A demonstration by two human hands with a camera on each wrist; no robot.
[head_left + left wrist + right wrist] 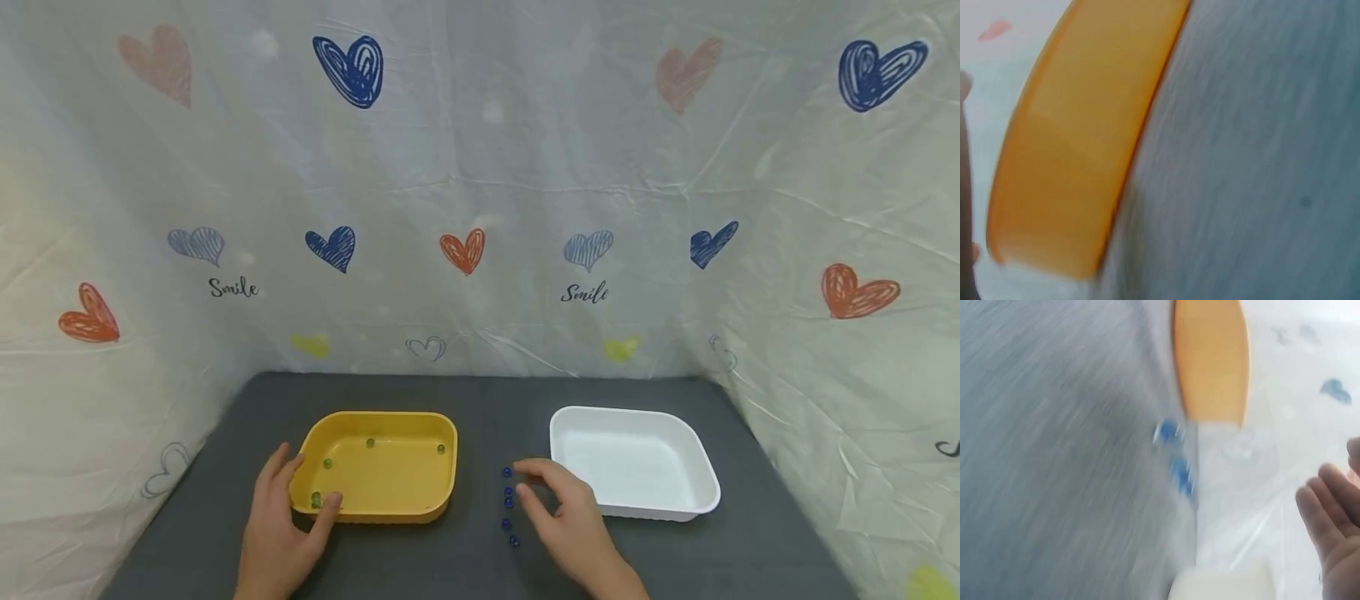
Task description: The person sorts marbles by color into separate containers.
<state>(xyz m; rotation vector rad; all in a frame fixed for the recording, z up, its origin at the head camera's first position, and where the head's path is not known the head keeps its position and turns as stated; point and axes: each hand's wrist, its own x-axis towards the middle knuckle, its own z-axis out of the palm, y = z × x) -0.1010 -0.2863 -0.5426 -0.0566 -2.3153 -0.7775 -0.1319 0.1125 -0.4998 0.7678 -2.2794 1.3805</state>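
The left hand [288, 521] is touching the yellow tray [382, 483], fingers spread wide. Blue beads [508, 502] are lying right of it; the right hand [566, 517] is hovering beside them, fingers narrowly parted, seemingly empty. Pinching lightly from above should be preventing rolling.

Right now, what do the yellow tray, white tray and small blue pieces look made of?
Yellow tray: probably plastic, slightly glossy; even colour, soft sheen inside.
White tray: likely plastic too, smooth; even colour, rounded moulded-looking corners.
Small blue pieces: glass or plastic, perhaps shiny from pale glints; too small and blurred to tell.
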